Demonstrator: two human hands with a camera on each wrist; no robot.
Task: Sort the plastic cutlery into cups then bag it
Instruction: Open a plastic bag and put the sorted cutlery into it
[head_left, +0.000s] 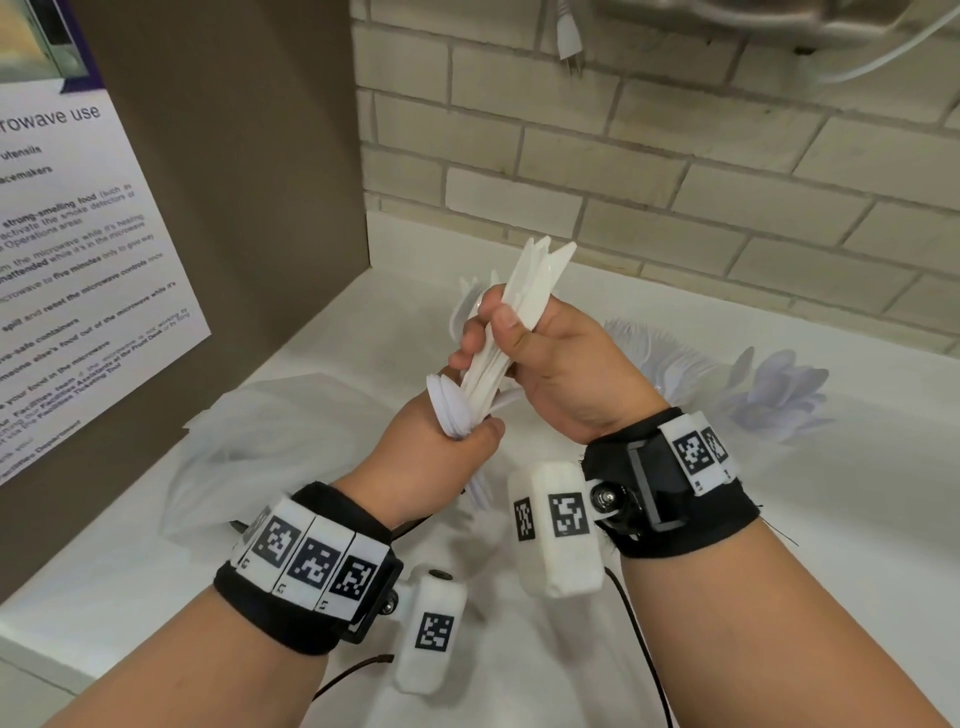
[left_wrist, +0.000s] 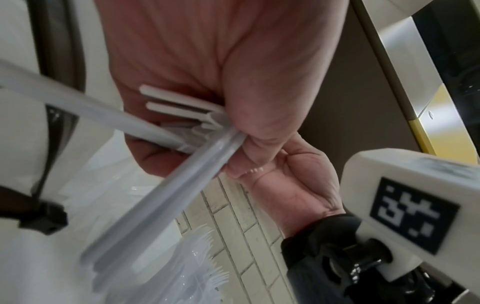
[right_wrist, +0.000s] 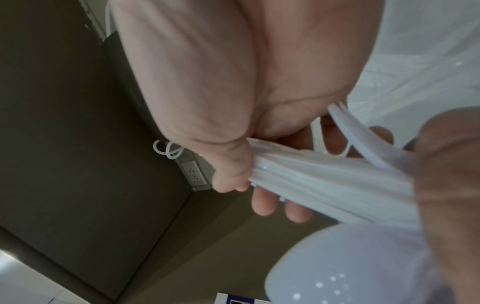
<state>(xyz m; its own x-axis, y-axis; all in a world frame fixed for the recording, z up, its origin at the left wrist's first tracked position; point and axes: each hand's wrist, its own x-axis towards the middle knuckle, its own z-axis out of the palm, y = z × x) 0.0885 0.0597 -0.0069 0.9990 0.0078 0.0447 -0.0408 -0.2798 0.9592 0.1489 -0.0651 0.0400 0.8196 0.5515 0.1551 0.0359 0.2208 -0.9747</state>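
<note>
A mixed bundle of white cutlery (head_left: 488, 358) was gripped by both the left hand (head_left: 441, 457) and right hand (head_left: 561, 374), above the plastic bag (head_left: 218, 457). More cutlery (head_left: 769, 389) lay beyond the bag, so sorting seemed unfinished; no cups could be seen.

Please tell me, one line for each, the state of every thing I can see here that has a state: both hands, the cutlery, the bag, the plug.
left hand: grips a bundle of white spoons.
right hand: grips a bundle of white knives, raised above the counter.
plastic bag: lies crumpled on the counter, at left.
cups of cutlery: stand filled, at right.
power plug: hangs unplugged.
</note>
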